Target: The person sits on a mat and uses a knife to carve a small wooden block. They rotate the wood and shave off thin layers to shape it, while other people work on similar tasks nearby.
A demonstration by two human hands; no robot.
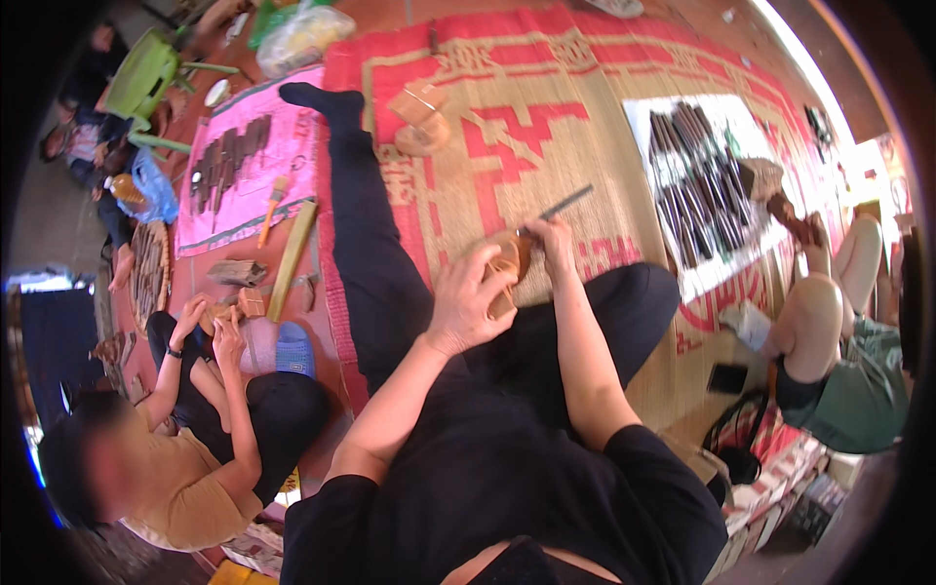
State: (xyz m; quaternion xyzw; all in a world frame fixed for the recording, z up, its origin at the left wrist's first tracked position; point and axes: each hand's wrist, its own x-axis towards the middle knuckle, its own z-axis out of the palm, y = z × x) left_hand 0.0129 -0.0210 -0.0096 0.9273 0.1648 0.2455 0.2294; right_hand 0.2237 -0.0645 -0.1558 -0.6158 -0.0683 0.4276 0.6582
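Note:
My left hand (460, 304) is closed around a light-brown carved wooden piece (508, 261) with hollowed parts, held above my lap. Against its right side is my right hand (554, 246), gripping a slim dark bar-shaped tool (567, 202) that points away to the upper right. Whether it is a chisel or a file I cannot tell. The fingers partly hide both the wood and the near end of the tool. Farther off on the mat lie a wooden block (421, 101) and a rounded wooden piece (423, 136) beside it.
A red and tan woven mat (585, 127) lies under me. Rows of dark-handled tools (697, 190) rest on a white sheet to the right, others (229, 161) on a pink cloth to the left. A co-worker (195, 458) sits at left handling wood; another person's legs (814, 312) are at right.

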